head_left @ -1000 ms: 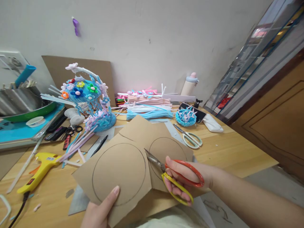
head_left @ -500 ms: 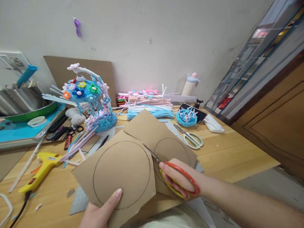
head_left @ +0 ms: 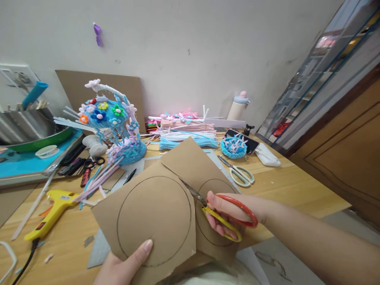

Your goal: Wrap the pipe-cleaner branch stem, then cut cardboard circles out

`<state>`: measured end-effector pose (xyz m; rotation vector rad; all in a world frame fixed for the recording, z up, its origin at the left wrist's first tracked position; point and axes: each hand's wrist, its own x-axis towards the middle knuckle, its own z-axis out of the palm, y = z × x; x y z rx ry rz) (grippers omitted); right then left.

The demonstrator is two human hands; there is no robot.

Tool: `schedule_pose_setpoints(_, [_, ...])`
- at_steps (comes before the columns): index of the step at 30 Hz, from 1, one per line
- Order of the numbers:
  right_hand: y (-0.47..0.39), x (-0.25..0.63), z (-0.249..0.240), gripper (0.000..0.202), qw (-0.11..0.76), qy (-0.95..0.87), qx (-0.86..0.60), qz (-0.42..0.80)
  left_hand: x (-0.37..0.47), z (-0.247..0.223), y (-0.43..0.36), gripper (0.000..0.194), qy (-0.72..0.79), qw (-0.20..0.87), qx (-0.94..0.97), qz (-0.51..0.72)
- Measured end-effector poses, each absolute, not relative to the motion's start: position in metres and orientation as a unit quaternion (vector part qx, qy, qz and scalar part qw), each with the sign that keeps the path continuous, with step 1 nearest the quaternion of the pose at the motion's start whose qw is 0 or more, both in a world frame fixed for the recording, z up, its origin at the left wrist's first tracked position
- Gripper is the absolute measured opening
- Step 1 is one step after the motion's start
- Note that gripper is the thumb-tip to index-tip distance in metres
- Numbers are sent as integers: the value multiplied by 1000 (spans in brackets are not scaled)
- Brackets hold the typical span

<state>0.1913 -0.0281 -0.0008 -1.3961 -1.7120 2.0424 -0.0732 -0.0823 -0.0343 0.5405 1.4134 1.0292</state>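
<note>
A sheet of brown cardboard [head_left: 154, 221] with two drawn circles, one on each part, lies across the front of the table. A cut runs from its upper edge between the circles. My left hand [head_left: 127, 259] grips the lower left part, thumb on top near the bottom of the larger circle; its other fingers are hidden underneath. In my right hand [head_left: 224, 213] are scissors [head_left: 234, 233] with one red and one yellow handle, their loops spread apart. The blades sit at the cut, pointing up and left.
A yellow glue gun [head_left: 52, 211] lies at left. White-handled scissors [head_left: 242, 176] and a small blue fuzzy basket [head_left: 233, 146] are at right. Behind stand a flowered pipe-cleaner piece [head_left: 113, 114], bundles of pipe cleaners [head_left: 187, 140] and a bottle [head_left: 237, 107].
The scissor handles have moved right and spread wider apart. The right part of the cardboard has shifted right and dipped lower. My left hand keeps its hold.
</note>
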Motion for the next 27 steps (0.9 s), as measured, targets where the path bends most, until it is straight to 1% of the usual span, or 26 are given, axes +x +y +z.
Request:
schedule_pose_setpoints(3, [-28,185,-1,71,69,-600,-493,626,-70,-29,-79,88,594,630,224,447])
schedule_pose_setpoints(7, [-30,178,-4,64,106,-635,-545,537,-69,-26,-75,97,569,650,217,456])
schedule_pose_setpoints(10, [-30,179,-10,62,99,-624,-543,554,-70,-27,-74,94,571,645,224,456])
schedule_pose_setpoints(13, [-26,183,-10,68,111,-609,-502,604,-71,-28,-76,92,569,661,220,438])
schedule_pose_setpoints(15, [-22,186,-5,72,114,-602,-483,626,-71,-28,-77,91,563,676,211,425])
schedule_pose_setpoints(17, [-17,186,3,73,97,-598,-488,628,-70,-28,-77,90,560,680,209,424])
schedule_pose_setpoints(21, [-7,186,16,72,46,-631,-504,589,-72,-28,-72,83,559,674,224,428])
schedule_pose_setpoints(25, [-2,185,12,63,53,-671,-550,495,-79,-30,-65,83,563,672,243,416])
schedule_pose_setpoints(27, [0,185,9,62,55,-677,-552,483,-83,-32,-63,85,564,674,248,409])
